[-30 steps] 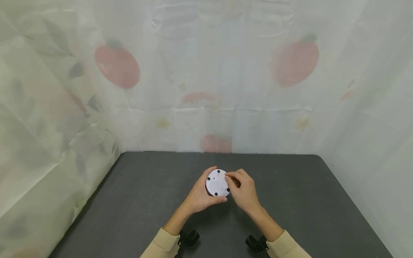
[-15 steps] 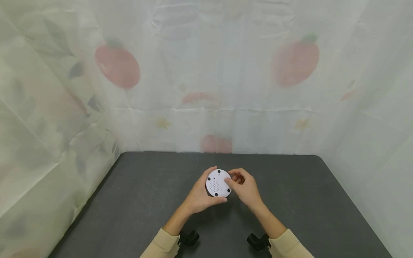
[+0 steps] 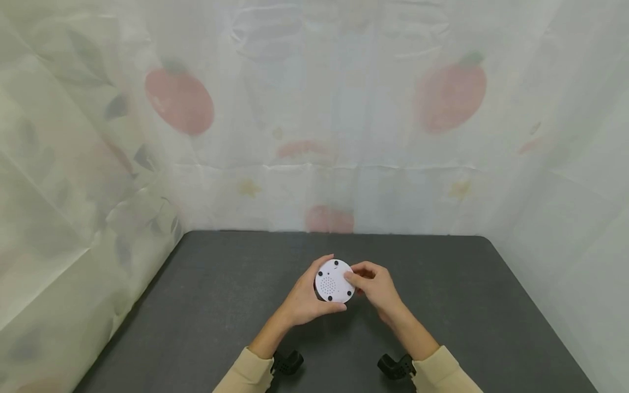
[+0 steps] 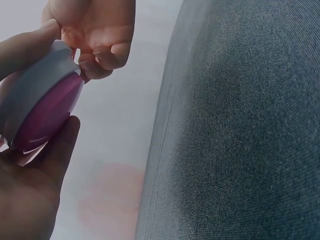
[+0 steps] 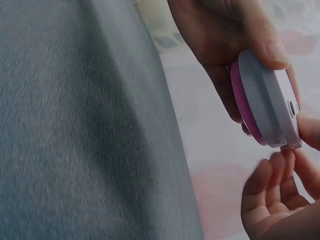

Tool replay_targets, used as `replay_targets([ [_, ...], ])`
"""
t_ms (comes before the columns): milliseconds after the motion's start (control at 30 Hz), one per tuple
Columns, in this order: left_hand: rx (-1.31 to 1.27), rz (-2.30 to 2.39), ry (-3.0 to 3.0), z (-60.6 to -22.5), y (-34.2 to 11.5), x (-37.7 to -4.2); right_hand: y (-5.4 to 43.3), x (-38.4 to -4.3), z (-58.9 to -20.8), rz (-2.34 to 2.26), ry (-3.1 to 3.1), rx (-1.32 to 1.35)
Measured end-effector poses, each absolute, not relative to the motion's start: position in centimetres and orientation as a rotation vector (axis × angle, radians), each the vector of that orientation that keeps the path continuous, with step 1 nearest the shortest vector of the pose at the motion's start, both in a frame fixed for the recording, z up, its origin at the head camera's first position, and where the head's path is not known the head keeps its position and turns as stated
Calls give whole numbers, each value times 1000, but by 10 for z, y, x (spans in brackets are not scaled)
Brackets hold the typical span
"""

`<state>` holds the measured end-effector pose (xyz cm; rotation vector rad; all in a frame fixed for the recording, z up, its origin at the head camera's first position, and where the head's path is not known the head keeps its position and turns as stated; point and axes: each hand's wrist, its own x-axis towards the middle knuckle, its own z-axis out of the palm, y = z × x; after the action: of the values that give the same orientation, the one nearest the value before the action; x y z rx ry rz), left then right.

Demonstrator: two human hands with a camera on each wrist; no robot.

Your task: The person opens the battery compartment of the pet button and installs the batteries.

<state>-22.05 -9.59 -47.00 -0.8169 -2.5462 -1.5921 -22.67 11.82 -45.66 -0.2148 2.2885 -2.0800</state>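
Note:
A round white device (image 3: 336, 285), like a small speaker, is held above the table with its underside facing the head camera. That face has a patch of small holes and several black round feet. My left hand (image 3: 303, 297) grips it from the left, fingers and thumb around the rim. From the right, my right hand (image 3: 379, 288) pinches its edge, the thumb on the white face. In the left wrist view the device's purple-pink domed side (image 4: 50, 115) shows. In the right wrist view its rim has a small dark slot (image 5: 292, 108).
A dark grey table (image 3: 221, 295) lies beneath both hands. White curtains with faded fruit prints (image 3: 314, 109) hang behind and on both sides. Black wrist-worn cameras (image 3: 288, 362) sit below the cream sleeves (image 3: 248, 371).
My right hand has shifted slightly to the right, its fingers moving from the device's face to its edge, with the thumb on the face. The left hand keeps its grip.

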Motion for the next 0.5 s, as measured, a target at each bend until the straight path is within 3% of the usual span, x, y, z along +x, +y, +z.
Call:
replay_targets([
  [500, -963, -1727, -2621, -466, -96, -221, 139, -235, -455, -1866, 1996, -446],
])
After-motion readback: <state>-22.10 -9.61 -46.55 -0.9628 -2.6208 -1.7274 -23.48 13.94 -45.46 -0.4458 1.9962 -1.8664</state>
